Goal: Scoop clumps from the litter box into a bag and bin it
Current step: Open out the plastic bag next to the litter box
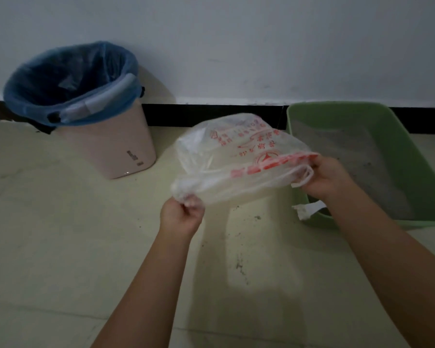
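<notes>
A clear plastic bag with red print is stretched in the air between my hands, puffed up at the far side. My left hand pinches its left edge. My right hand grips its right handle, over the near left corner of the green litter box. Grey litter lies inside the box. A pink bin with a blue liner stands at the far left by the wall. No scoop is in sight.
A white scrap of paper hangs at the near left rim of the litter box. Dark specks of litter are scattered on the pale floor below the bag. A black skirting strip runs along the white wall.
</notes>
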The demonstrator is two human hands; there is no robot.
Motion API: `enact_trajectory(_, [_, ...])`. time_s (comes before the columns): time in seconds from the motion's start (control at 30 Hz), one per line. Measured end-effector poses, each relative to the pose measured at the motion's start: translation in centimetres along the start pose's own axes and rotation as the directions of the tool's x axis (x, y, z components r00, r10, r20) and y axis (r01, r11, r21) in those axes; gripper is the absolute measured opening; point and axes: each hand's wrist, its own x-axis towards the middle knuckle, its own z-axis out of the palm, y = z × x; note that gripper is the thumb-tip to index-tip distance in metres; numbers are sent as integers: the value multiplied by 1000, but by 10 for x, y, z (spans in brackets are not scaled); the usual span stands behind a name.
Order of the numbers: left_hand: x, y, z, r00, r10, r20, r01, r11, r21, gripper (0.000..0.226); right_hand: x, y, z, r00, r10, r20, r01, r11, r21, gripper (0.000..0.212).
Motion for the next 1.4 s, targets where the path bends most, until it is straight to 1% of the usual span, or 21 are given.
enact_trajectory(0.1, [-2,-3,-13,992,-117,-37,123,932,341,50,3,2,-2,995,18,-96,-24,997,-68,30])
enact_trajectory(0.17, [-3,-3,-21,983,-179,-25,168,853,495,49,4,4,-4,994,19,-112,-34,990,-138,43])
enact_trajectory(0.23, [2,-2,-33,975,-222,11,187,842,506,58,3,5,-2,995,36,-88,-52,983,-177,58])
enact_trajectory(0.3, [8,1,-45,931,-289,224,195,910,366,56,6,5,-6,996,64,-60,-76,972,-221,63])
enact_trajectory(0.33, [7,3,-49,924,-212,319,116,948,295,50,8,5,-8,995,87,-45,-96,961,-260,62])
enact_trajectory(0.4, [6,12,-53,974,11,228,-62,974,220,43,9,7,-11,990,139,-24,-138,914,-381,47])
enact_trajectory(0.47, [9,10,-45,983,12,183,-21,999,45,44,7,8,-14,983,175,48,-136,885,-445,32])
enact_trajectory(0.53, [3,8,-37,1000,3,3,-2,997,-83,52,6,7,-16,969,209,129,-125,872,-472,45])
enact_trajectory(0.63, [5,6,-28,925,195,-325,-70,931,358,24,2,6,-18,911,268,312,-103,883,-458,47])
enact_trajectory(0.7, [4,2,-28,758,516,-398,-56,660,749,43,-6,8,-12,861,316,398,-103,875,-473,44])
enact_trajectory(0.77, [-6,-1,-21,608,791,-67,-135,187,973,57,-13,14,-4,779,372,504,-126,881,-457,42])
enact_trajectory(0.8, [-8,-2,-18,577,799,171,-195,-68,978,61,-17,17,0,742,400,538,-149,881,-450,40])
enact_trajectory(0.87, [-6,-1,-15,679,533,504,-263,-465,845,69,-19,21,6,666,447,597,-196,877,-438,35])
enact_trajectory(0.93, [-2,0,-19,849,173,500,-274,-665,695,71,-21,24,8,582,440,683,-272,898,-347,42])
enact_trajectory(1.0, [2,-1,-29,889,31,458,-279,-755,594,65,-20,17,5,656,347,670,-171,933,-315,47])
enact_trajectory(1.07, [3,-1,-35,842,130,524,-337,-633,697,57,-18,15,-1,712,325,622,-161,938,-306,45])
enact_trajectory(1.13, [-1,1,-30,887,290,360,-337,-128,933,33,-13,9,-1,694,381,611,-214,919,-330,39])
enact_trajectory(1.17, [-1,4,-27,928,260,266,-314,168,934,29,-14,3,-2,751,384,537,-159,895,-417,35])
enact_trajectory(1.23, [0,16,-25,978,117,172,-208,523,826,45,-14,-2,-12,854,294,430,-83,892,-444,40])
enact_trajectory(1.33, [-8,28,-17,969,-106,223,-73,738,670,23,-15,-1,-20,909,211,358,-79,933,-351,55])
enact_trajectory(1.4, [-5,31,-17,945,-192,266,-18,779,627,49,-12,3,-19,914,216,343,-103,942,-319,45])
